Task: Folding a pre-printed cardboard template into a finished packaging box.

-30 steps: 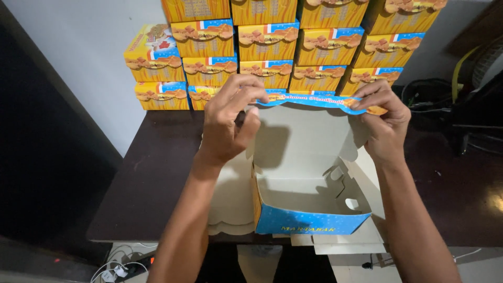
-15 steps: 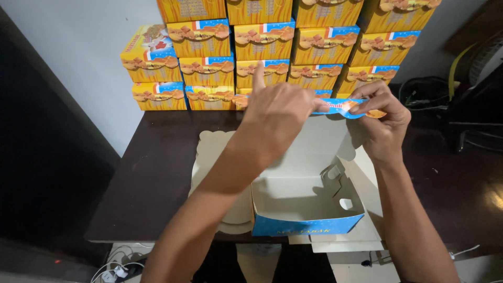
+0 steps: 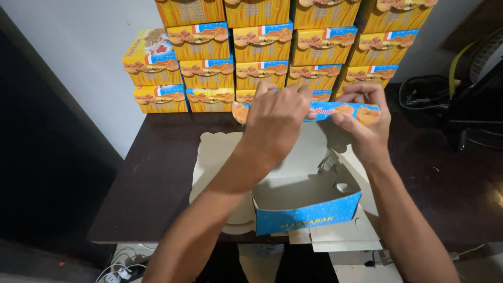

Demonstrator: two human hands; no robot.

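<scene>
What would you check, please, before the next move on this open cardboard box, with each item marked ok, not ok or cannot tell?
1. Both hands on the lid flap: ok; left hand and right hand both grip it.
2. Open box resting on the table: ok.
3. Box interior free of items: ok, as far as shows.
4. Side tabs upright: cannot tell, partly hidden.
5. Flat blanks clear of the box: not ok, they lie beneath it.
6. Stacked boxes behind standing steady: ok.
</scene>
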